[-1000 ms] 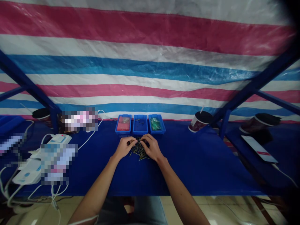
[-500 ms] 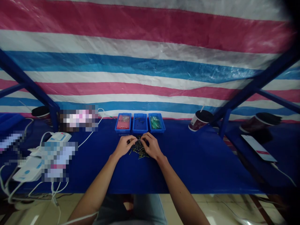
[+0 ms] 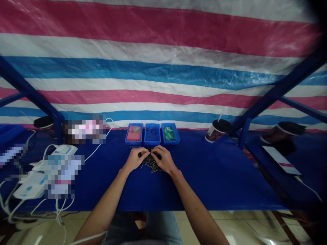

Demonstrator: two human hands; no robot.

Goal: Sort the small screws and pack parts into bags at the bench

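A heap of thin, dark and brassy pieces (image 3: 152, 165), like long screws or pins, lies on the blue table. My left hand (image 3: 134, 158) is over its left side, thumb and fingertips pinched together. From the right, my right hand (image 3: 165, 159) reaches over the heap, its fingers also in a pinch. The two sets of fingertips nearly meet above the heap's far part. Whatever sits between them is too small to make out. Just beyond stands a blue tray (image 3: 152, 141) holding a few thin dark pieces.
Beside that tray stand one with a pink-red packet (image 3: 134, 132) and one with green packets (image 3: 169, 133). A lidded cup (image 3: 217, 132) with a straw is at back right. White power strips (image 3: 32, 185) and cables lie left. Blue frame bars (image 3: 245, 134) flank the table.
My right hand's fingertips have shifted slightly left, closer to the left fingertips. The left hand, heap and trays stay about where they were.
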